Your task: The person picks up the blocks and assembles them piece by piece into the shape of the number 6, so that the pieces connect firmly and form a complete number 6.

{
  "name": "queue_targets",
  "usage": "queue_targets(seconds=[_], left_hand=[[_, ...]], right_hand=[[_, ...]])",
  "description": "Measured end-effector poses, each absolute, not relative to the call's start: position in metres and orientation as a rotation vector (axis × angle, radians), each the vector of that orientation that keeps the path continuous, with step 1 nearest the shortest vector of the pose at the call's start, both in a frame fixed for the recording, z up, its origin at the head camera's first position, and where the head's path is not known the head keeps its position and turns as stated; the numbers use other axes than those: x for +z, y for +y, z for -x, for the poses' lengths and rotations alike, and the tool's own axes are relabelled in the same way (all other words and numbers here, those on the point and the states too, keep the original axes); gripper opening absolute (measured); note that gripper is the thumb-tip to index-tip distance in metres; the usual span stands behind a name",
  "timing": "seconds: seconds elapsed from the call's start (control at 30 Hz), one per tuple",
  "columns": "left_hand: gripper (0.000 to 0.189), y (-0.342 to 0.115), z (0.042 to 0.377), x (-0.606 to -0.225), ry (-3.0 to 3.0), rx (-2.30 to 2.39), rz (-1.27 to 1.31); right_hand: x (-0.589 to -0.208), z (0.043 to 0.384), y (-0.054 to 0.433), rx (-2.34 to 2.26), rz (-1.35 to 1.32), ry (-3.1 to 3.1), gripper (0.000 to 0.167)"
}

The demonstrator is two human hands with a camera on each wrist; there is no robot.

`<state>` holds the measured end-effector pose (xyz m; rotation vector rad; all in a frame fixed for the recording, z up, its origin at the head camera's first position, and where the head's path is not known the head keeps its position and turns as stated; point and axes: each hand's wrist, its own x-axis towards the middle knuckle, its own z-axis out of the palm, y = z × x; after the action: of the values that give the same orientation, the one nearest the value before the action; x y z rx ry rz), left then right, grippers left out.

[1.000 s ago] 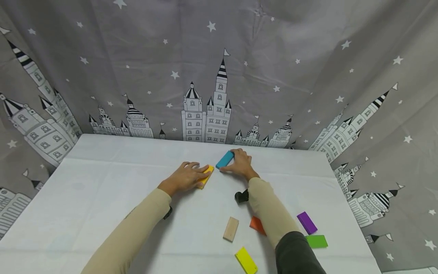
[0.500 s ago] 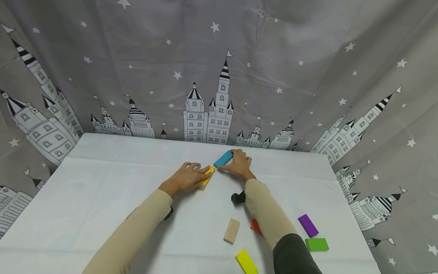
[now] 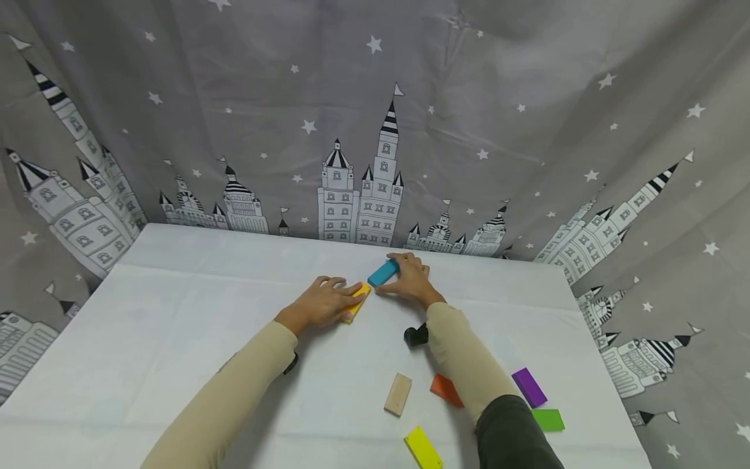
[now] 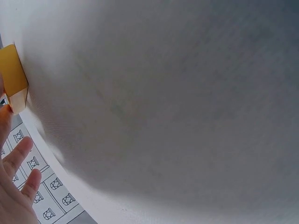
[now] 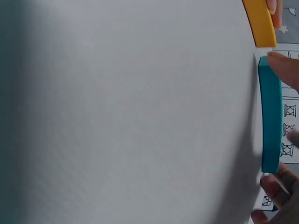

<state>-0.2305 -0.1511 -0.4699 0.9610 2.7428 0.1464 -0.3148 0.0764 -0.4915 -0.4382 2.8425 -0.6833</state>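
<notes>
My left hand (image 3: pixel 321 303) holds an amber-yellow wooden block (image 3: pixel 359 301), with fingers over its top and the thumb by its near end. Just beyond its far end, a blue block (image 3: pixel 383 272) lies slanted near the table's back edge. My right hand (image 3: pixel 412 281) grips this blue block lengthwise, the thumb at the near end and fingers at the far end. In the right wrist view a narrow gap shows between the amber block (image 5: pixel 262 25) and the blue block (image 5: pixel 271 116). The left wrist view catches only part of the amber block (image 4: pixel 13 70) and some fingers.
On the white table (image 3: pixel 176 339), nearer the body, lie a plain wood block (image 3: pixel 398 395), an orange block (image 3: pixel 446 391) partly under the right sleeve, a bright yellow block (image 3: pixel 423 447), a purple block (image 3: pixel 529 387) and a green block (image 3: pixel 548 420). A grey castle-print curtain (image 3: pixel 263 98) hangs behind.
My right hand has brought the blue block slightly left, closer to the amber block's far end. The left hand stays on its block. The head view has shifted a little.
</notes>
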Motion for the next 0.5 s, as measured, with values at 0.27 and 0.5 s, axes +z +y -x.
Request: queue_targets(seconds=[0.27,0.5], left_hand=[[0.055,-0.149,0.229,-0.467,2.716,0.182,-0.925],[0.056,-0.151,0.23,-0.467,2.73,0.143,-0.934]], right_hand=[[-0.482,0.326,0.082,-0.612,0.614,2.761,0.069],[-0.481,0.334,0.081,-0.596,0.652,2.753,0.057]])
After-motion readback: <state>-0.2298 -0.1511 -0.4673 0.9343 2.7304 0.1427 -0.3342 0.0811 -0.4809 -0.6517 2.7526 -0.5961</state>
